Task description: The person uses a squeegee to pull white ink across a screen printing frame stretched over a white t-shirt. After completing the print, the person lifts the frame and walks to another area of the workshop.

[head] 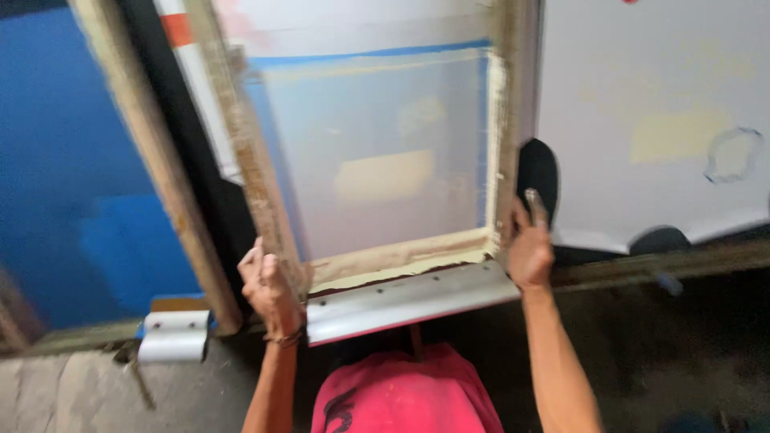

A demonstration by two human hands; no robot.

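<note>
A wooden-framed printing screen [265, 192] with pale translucent mesh stands in front of me, its frame smeared with dried paint. My left hand [269, 289] grips the frame's lower left corner. My right hand [529, 244] holds the lower right corner, fingers up along the right rail. A grey metal bar [409, 301] is fixed along the screen's bottom edge between my hands. My pink shirt [405, 397] shows below.
A second wooden frame [156, 168] with blue mesh stands at the left, with a white metal bracket [172, 335] at its base. A white board [658, 120] with pale stains and dark cut-outs lies at the right. Grey concrete floor sits below.
</note>
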